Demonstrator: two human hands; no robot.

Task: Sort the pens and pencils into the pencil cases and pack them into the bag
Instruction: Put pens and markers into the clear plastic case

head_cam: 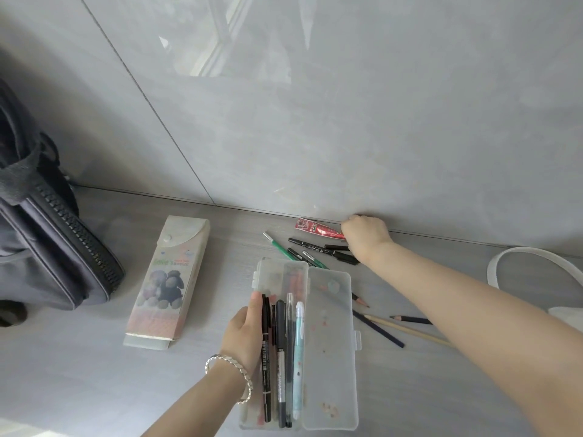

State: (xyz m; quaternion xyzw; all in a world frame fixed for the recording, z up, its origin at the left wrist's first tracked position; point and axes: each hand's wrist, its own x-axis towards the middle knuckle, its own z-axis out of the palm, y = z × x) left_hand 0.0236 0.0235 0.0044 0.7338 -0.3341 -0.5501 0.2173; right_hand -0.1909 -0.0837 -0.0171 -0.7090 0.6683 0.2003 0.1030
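Observation:
A clear plastic pencil case (pixel 331 348) lies open in front of me, with several pens (pixel 280 351) in its left half. My left hand (pixel 244 332) holds a bunch of those pens there. My right hand (pixel 364 234) reaches to the back wall, fingers curled on the end of a red tube-like pen (pixel 317 229). Loose black and green pens (pixel 303 250) lie beside it. Several pencils (pixel 388 323) lie under my right forearm. A second, printed pencil case (pixel 167 282) lies shut on the left. The dark bag (pixel 47 234) stands at the far left, unzipped.
The grey desk (pixel 94 373) ends at a glossy grey wall (pixel 315 121) right behind the pens. A white strap (pixel 533 263) and a white object sit at the right edge.

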